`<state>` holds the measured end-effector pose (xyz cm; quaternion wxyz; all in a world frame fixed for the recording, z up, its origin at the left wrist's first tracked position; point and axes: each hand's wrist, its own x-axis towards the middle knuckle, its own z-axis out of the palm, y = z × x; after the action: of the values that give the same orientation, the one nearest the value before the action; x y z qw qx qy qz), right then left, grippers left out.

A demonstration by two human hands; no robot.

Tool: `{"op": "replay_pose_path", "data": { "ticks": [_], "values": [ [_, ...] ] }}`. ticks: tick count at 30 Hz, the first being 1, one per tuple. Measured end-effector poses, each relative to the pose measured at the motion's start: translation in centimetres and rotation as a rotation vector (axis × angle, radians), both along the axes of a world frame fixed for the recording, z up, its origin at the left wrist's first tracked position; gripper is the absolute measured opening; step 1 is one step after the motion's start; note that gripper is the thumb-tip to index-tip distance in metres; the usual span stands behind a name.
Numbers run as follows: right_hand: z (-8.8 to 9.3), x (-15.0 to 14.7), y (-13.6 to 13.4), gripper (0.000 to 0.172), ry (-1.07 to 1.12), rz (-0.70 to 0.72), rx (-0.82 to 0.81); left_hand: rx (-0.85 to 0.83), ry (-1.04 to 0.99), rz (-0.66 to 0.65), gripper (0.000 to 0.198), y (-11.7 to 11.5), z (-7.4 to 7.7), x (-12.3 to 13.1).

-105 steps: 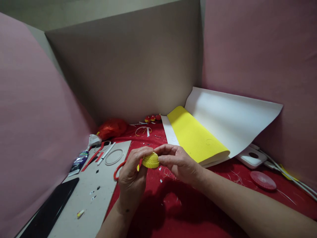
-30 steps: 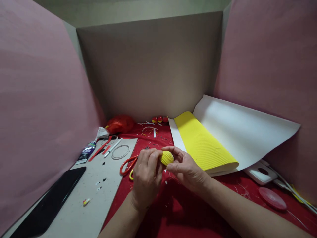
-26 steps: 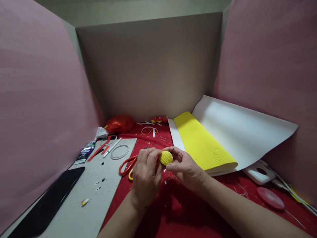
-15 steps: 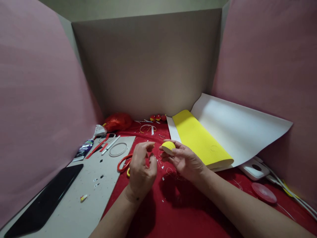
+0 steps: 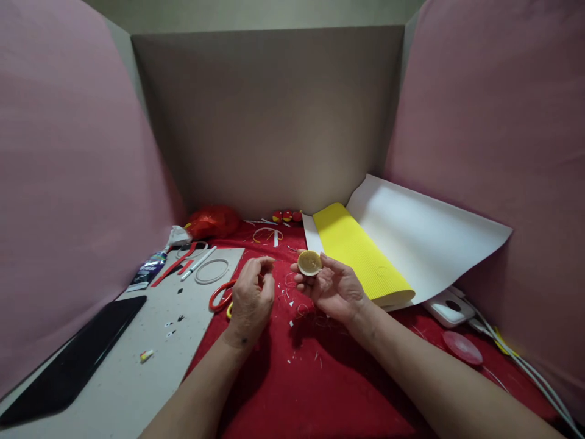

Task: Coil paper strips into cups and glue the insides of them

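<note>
A small round dome of yellow corrugated paper (image 5: 309, 263) rests in the fingers of my right hand (image 5: 336, 286). Its hollow, tan inner side faces me, with the yellow rim around it. My left hand (image 5: 253, 296) hovers to the left of the dome, apart from it, fingers bent and thumb a little away from them. Nothing shows between those fingers. Beside and partly behind my left hand lie scissors with a red handle (image 5: 220, 297) on the red cloth (image 5: 283, 390); their blades are hidden.
A grey board (image 5: 114, 378) at left carries a black tablet-like slab (image 5: 77, 360), a glue tube (image 5: 148, 270), a white pen (image 5: 198, 263) and a ring (image 5: 212, 271). A yellow corrugated sheet (image 5: 361, 256) and white sheet (image 5: 425, 235) lie right. Small red-yellow balls (image 5: 287, 216) stand behind.
My right hand has turned the yellow dome so its hollow inside faces me instead of its ribbed outside. My left hand has drawn slightly left, its fingers closer together. The view has shifted a little.
</note>
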<state>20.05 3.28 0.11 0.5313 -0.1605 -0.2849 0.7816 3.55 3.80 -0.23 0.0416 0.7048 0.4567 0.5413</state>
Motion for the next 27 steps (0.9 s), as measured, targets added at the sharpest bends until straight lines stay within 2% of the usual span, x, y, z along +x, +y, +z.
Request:
{"op": "replay_pose_path", "data": {
  "ticks": [7, 13, 17, 21, 24, 27],
  "values": [
    [0.1, 0.1, 0.1, 0.035, 0.005, -0.034, 0.0, -0.063, -0.015, -0.019, 0.019, 0.1, -0.1, -0.1],
    [0.0, 0.1, -0.3, 0.033, 0.018, -0.033, -0.002, -0.169, -0.055, -0.096, 0.02, 0.0, -0.3, 0.5],
    [-0.3, 0.4, -0.3, 0.035, -0.008, 0.004, 0.001, -0.287, -0.146, -0.103, 0.018, -0.4, 0.9, 0.0],
    [-0.8, 0.4, -0.2, 0.032, -0.023, 0.051, 0.005, -0.348, -0.198, -0.06, 0.022, -0.7, 3.9, -3.1],
    [-1.0, 0.3, -0.3, 0.029, -0.02, 0.063, 0.006, -0.362, -0.167, 0.053, 0.022, 0.3, 6.0, -7.4],
    [-1.0, 0.2, -0.4, 0.027, -0.026, 0.066, 0.012, -0.442, -0.09, 0.191, 0.018, 2.5, 7.1, -12.2]
  ]
}}
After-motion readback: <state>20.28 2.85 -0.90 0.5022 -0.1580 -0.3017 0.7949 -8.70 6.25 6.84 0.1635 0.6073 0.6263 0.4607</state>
